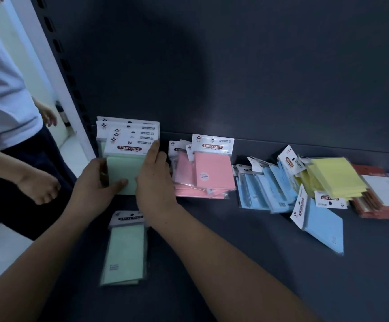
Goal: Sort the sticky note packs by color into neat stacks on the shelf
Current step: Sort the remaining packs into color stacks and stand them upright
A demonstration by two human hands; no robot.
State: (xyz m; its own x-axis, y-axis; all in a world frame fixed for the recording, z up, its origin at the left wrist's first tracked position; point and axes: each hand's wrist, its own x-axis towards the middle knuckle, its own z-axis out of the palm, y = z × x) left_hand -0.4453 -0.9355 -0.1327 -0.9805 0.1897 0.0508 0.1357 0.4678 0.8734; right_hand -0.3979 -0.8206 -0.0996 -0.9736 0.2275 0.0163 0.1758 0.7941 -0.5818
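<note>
Left hand [96,181] grips the green sticky note stack [125,169] at its left edge, thumb on top; right hand [155,178] presses straight fingers against its right edge.

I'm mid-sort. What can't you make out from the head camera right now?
All in the head view:
- green stack: pack count is unclear, as the left hand and right hand cover its sides.
- blue packs: some are buried under the yellow packs.
- red packs: cut off by the right frame edge.
- pack headers: the small print is too small and blurred to read.
</note>
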